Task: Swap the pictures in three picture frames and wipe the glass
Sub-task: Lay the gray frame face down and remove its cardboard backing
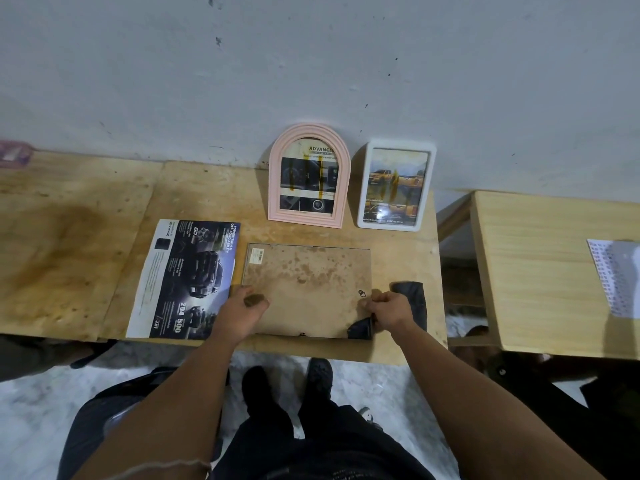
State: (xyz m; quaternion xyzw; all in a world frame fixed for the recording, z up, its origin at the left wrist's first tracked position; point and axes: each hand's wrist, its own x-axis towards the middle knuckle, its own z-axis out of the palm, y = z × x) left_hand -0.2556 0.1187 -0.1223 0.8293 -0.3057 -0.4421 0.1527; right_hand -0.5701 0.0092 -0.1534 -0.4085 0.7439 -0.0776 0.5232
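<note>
Frame (306, 289) lies face down on the counter (104, 258), brown back up, near the front edge. Left hand (242, 306) rests on its left side, fingers bent. Right hand (388, 310) pinches its right edge. Car picture (187, 278) lies left of that grip, dark cloth (412, 299) right. Pink frame (309, 174) and white frame (396, 185) stand behind.

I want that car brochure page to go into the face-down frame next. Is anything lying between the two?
Nothing visible does. The dark car brochure page lies flat directly left of the face-down brown-backed frame, with only bare wooden table between them. The left hand rests on the frame's near left corner, beside the page.
</note>
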